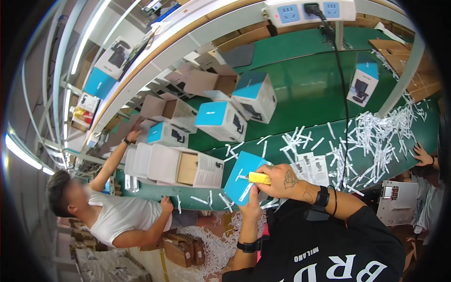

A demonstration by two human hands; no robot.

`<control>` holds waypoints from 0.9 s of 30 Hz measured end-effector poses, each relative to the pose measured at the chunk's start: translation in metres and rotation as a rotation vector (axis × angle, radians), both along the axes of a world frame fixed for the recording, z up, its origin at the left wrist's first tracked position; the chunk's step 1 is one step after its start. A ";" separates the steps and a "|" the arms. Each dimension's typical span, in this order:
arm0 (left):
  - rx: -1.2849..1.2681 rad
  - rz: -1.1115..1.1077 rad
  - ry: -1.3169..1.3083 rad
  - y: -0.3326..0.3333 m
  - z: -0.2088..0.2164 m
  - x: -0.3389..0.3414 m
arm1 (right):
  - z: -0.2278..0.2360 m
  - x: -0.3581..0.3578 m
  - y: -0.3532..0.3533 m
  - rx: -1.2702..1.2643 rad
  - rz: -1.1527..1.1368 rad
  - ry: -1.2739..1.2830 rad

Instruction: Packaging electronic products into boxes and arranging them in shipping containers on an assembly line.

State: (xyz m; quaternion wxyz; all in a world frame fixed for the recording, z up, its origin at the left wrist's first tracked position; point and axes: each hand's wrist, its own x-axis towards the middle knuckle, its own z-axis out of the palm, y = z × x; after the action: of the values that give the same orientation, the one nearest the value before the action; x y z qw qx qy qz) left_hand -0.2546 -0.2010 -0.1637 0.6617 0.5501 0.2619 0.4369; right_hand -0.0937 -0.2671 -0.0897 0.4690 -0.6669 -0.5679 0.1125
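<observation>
Close to my body is a carton with a bright blue face, tilted over the near edge of the green bench. My left hand grips its lower edge, thumb up against the blue face. My right hand is closed around a small yellow hand tool, held against or just above that face; its exact kind is hard to make out. White marks or strips show on the blue beside the tool. Printed leaflets lie on the bench beyond my right hand.
Blue-and-white cartons and open boxes crowd the left of the green bench. White paper strips pile up at right. A black cable hangs from the power strip. A co-worker reaches in at left; another person's hand rests at right.
</observation>
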 end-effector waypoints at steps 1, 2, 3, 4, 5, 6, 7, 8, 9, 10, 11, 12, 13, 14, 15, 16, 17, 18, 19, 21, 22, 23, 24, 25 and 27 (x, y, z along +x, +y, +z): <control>0.001 -0.005 0.028 0.003 -0.004 -0.001 | -0.007 -0.001 0.004 0.038 0.010 0.012; 0.001 -0.011 0.056 0.006 -0.005 -0.004 | -0.010 -0.004 0.008 0.076 0.019 0.025; 0.008 -0.002 0.057 0.008 -0.005 -0.005 | -0.009 -0.003 0.010 0.083 0.028 0.026; 0.018 -0.024 0.063 0.010 -0.006 -0.007 | -0.008 -0.004 0.014 0.082 0.054 0.066; 0.029 -0.048 0.070 0.012 -0.006 -0.010 | -0.006 -0.003 0.016 0.080 0.079 0.106; 0.039 -0.073 0.076 0.013 -0.007 -0.014 | -0.004 -0.004 0.019 0.077 0.103 0.146; 0.046 -0.067 0.076 0.016 -0.010 -0.018 | -0.003 -0.005 0.018 0.084 0.109 0.145; -0.016 -0.105 0.069 0.019 -0.015 -0.023 | -0.001 -0.007 0.015 0.106 0.180 0.212; -0.075 -0.139 0.059 0.021 -0.019 -0.026 | 0.002 -0.008 0.011 0.127 0.255 0.276; -0.135 -0.174 0.049 0.025 -0.023 -0.028 | 0.005 -0.005 0.007 0.147 0.330 0.340; -0.130 -0.168 0.045 0.024 -0.021 -0.027 | 0.016 0.001 -0.003 0.150 0.338 0.335; -0.103 -0.147 0.125 0.024 -0.016 -0.030 | 0.028 0.007 -0.014 -0.023 0.517 0.681; -0.079 -0.125 0.204 0.022 -0.012 -0.033 | 0.030 0.014 -0.021 -0.214 0.690 1.021; -0.050 -0.106 0.282 0.021 -0.006 -0.032 | 0.015 0.027 -0.028 -0.245 0.782 0.940; -0.044 -0.100 0.272 0.019 -0.001 -0.029 | 0.000 0.041 -0.040 -0.276 0.859 0.854; -0.082 -0.113 0.179 0.017 0.003 -0.026 | -0.001 0.049 -0.050 -0.320 0.799 0.641; -0.119 -0.126 0.085 0.017 0.006 -0.024 | -0.003 0.056 -0.060 -0.358 0.736 0.429; -0.155 -0.145 -0.010 0.018 0.008 -0.021 | -0.021 0.063 -0.073 -0.441 0.540 0.094; -0.154 -0.140 -0.009 0.020 0.007 -0.025 | -0.039 0.065 -0.085 -0.512 0.332 -0.228; -0.259 -0.219 -0.096 0.031 0.005 -0.032 | -0.057 0.082 -0.097 -0.460 0.294 -0.194; -0.313 -0.261 -0.141 0.036 0.006 -0.034 | -0.061 0.086 -0.099 -0.409 0.250 -0.159; -0.318 -0.259 -0.144 0.042 0.006 -0.035 | -0.065 0.088 -0.093 -0.415 0.251 -0.161; -0.318 -0.257 -0.140 0.044 0.011 -0.036 | -0.056 0.082 -0.086 -0.295 0.184 -0.009; -0.319 -0.256 -0.137 0.047 0.016 -0.038 | -0.046 0.075 -0.075 -0.173 0.112 0.139; -0.334 -0.260 -0.141 0.046 0.025 -0.048 | -0.025 0.059 -0.034 0.132 0.200 0.251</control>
State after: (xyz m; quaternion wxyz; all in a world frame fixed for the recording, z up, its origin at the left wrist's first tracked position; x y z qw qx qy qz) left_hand -0.3022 -0.1551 -0.1383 0.8109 0.4303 0.2107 0.3360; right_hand -0.0348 -0.3008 -0.1152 0.5654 -0.5557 -0.5745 0.2036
